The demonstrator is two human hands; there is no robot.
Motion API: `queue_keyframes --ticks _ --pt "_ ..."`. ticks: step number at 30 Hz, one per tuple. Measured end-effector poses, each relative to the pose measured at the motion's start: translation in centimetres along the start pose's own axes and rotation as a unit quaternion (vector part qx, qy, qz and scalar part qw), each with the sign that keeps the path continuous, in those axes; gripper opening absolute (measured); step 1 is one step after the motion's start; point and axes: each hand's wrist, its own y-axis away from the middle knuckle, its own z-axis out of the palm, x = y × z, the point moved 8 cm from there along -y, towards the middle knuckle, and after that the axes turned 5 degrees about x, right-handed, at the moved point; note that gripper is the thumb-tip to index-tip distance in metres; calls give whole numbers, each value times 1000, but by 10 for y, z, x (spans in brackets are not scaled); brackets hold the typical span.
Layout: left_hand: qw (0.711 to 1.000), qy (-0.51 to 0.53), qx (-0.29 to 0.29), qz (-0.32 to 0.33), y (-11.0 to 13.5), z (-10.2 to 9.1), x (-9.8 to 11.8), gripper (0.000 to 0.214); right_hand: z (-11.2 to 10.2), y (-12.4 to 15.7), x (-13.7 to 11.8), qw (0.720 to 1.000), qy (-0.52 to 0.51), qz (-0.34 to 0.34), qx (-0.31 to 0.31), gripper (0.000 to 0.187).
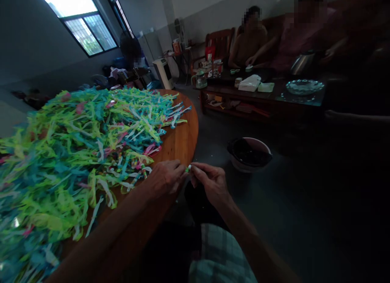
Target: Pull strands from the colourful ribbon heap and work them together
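Near the edge of a round wooden table (183,141), my left hand (167,175) and my right hand (211,180) meet fingertip to fingertip. Between them is a small green and white piece (188,168), too small to name, pinched from both sides. Both hands are closed. To the left, a big heap of thin, translucent strips (76,153) in yellow-green, blue, white and pink covers much of the table. Some strips at the heap's near edge lie close to my left hand.
A basin (249,154) with a dark lining stands on the floor to the right. Beyond it, a low dark table (225,86) bears a glass bowl (304,87), a kettle (302,63) and a white packet (250,83). Two people sit behind it. A white appliance (163,73) stands farther back.
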Motion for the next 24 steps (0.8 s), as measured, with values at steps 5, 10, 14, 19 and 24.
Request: queue_keyframes --ticks 5,10,14,19,24 --pt "999 -11 33 19 9 -13 6 30 6 6 -8 997 60 -12 -36 22" --pt "997 3 69 30 19 -29 14 33 17 13 -18 990 107 -44 -76 21" --pt "998 22 63 14 32 -34 13 31 31 20 -28 977 156 -89 -115 21" --pt "997 42 60 -20 56 -38 7 27 59 30 -49 944 230 -161 -175 22" --pt "991 98 22 -91 76 -47 2 31 86 38 -49 926 249 -156 -237 23"
